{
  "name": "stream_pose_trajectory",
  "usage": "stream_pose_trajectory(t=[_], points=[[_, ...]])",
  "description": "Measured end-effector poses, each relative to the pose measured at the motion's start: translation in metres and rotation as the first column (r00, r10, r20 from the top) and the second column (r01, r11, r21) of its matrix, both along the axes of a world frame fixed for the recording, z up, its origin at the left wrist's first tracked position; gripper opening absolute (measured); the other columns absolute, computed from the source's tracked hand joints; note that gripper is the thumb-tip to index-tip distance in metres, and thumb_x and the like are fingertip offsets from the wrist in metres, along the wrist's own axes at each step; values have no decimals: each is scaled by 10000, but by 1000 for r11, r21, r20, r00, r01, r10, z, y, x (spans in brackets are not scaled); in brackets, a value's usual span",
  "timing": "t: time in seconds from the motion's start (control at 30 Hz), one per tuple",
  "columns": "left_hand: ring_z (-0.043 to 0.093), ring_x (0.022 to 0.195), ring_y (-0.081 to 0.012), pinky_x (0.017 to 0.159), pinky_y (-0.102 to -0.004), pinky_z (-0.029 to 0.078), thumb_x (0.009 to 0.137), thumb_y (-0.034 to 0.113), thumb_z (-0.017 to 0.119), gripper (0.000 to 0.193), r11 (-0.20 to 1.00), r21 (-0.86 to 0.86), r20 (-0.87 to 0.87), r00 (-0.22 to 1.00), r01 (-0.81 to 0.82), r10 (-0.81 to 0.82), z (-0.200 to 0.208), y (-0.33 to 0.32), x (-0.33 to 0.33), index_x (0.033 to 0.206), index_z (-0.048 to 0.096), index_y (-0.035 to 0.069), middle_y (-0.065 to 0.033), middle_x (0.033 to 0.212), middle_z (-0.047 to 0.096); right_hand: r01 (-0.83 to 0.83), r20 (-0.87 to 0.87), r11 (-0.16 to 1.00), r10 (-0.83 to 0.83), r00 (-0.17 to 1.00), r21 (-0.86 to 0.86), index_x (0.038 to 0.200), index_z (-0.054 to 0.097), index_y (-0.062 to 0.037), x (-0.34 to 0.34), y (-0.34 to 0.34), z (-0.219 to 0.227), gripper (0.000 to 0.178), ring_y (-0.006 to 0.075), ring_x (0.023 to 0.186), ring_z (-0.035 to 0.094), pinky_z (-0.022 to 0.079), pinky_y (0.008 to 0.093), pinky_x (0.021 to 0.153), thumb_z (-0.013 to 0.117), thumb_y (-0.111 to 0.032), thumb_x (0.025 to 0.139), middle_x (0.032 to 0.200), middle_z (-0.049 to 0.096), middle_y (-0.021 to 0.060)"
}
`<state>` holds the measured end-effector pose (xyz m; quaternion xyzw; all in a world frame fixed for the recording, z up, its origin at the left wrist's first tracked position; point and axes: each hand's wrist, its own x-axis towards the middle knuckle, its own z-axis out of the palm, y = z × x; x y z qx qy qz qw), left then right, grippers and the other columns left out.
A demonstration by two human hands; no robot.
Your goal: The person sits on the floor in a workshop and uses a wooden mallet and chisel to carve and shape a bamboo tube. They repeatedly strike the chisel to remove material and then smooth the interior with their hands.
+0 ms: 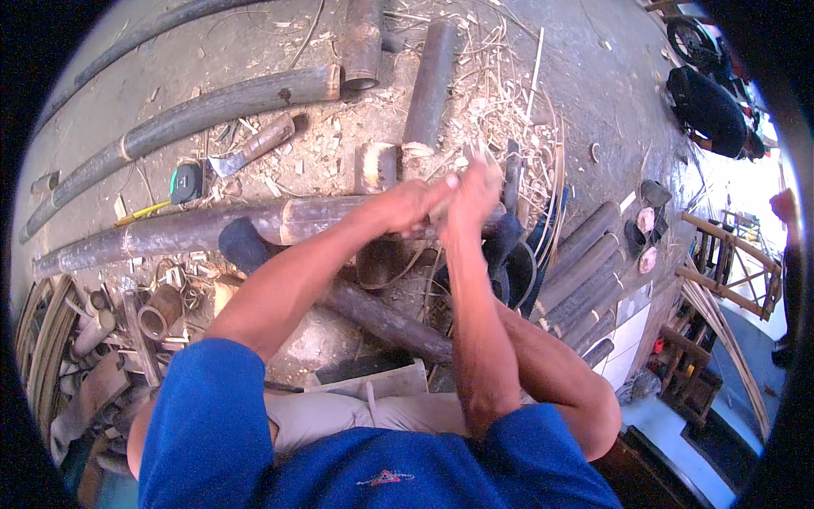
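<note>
My left hand [409,208] is closed, its fingers curled just above the right part of a long dark bamboo pole [195,227] lying crosswise before me. Against it, my right hand [475,193] is also closed and smeared by motion. Something pale shows at its top, but what either hand grips is hidden or blurred. Just beyond my left hand stands a short cut bamboo piece [377,166]. A thicker bamboo tube [431,85] lies farther off, its near end pale and freshly cut. On the left rests a wooden-handled blade [267,142], beside a green and black tape measure [186,182].
Wood chips [318,144] and thin strips litter the floor. Another long bamboo pole [212,110] lies at the far left. Bamboo lengths [585,254] are stacked at my right, and offcuts [161,312] are heaped at my left. A motorbike [708,106] and a bamboo frame [733,263] stand far right.
</note>
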<state>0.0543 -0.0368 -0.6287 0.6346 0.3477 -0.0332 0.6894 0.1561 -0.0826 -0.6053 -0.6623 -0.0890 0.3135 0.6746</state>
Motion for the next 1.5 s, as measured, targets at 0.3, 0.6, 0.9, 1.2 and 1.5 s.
stream_pose_trajectory(t=[0.3, 0.6, 0.9, 1.2, 1.5], points=[[649, 549, -208, 610, -368, 542, 975, 729, 390, 843, 978, 114, -88, 979, -175, 186, 20, 29, -21, 875, 714, -43, -134, 662, 653, -161, -370, 973, 214, 904, 167, 1038, 511, -79, 9, 48, -19, 330, 182, 575, 568, 505, 331, 486, 630, -381, 981, 752, 556, 66], [679, 854, -368, 789, -416, 507, 1081, 487, 380, 632, 459, 295, 33, 489, -838, 871, -9, -49, -40, 1123, 622, -95, -221, 854, 667, -950, -333, 310, 898, 288, 15, 1024, 597, -59, -59, 103, -13, 422, 141, 562, 562, 492, 315, 501, 727, -441, 899, 728, 591, 50], [504, 1283, -277, 1098, -384, 371, 1095, 482, 321, 610, 446, 120, 303, 461, -887, 834, 15, -88, -33, 1419, 485, -8, -165, 1395, 551, -896, 156, 271, 961, 229, -352, 1146, 647, 5, -71, 60, 18, 475, 178, 735, 666, 542, 335, 676, 718, -395, 898, 908, 706, 122], [609, 1140, -349, 1041, -419, 437, 994, 386, 597, 448, 343, 553, 449, 619, -759, 645, 10, 52, -56, 1189, 663, -12, -226, 1178, 660, 119, -299, 981, -70, 952, 151, 1368, 447, -26, 137, 4, 23, 619, 343, 1166, 625, 531, 526, 1010, 418, -550, 1039, 1237, 623, 221], [519, 1257, -445, 1039, -535, 458, 871, 333, 717, 686, 525, 850, -424, 644, 42, 637, -72, 93, -166, 1439, 470, 38, -254, 1353, 547, 307, -480, 948, -231, 847, 85, 1454, 369, 7, 145, 2, -51, 656, 393, 1330, 503, 428, 567, 1139, 318, -520, 1068, 1457, 455, 237]])
